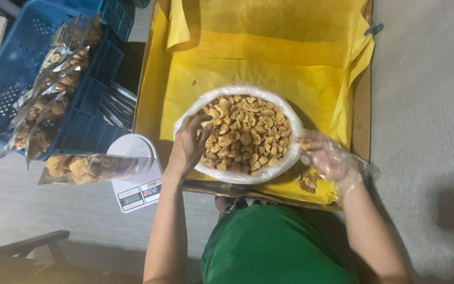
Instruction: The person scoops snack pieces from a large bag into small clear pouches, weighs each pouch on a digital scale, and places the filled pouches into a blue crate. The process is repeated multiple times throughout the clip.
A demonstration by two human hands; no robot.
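Single head-worn view, looking steeply down, close over the bowl [237, 176], probably near-vertical, no second view

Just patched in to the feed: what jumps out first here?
A big white bag of brown snack pieces sits mid-frame on yellow paper, with the bare left hand on its near rim and the plastic-gloved right hand at its right edge, holding a piece. At left, a filled clear pouch lies on a small scale, below a blue crate of more pouches.
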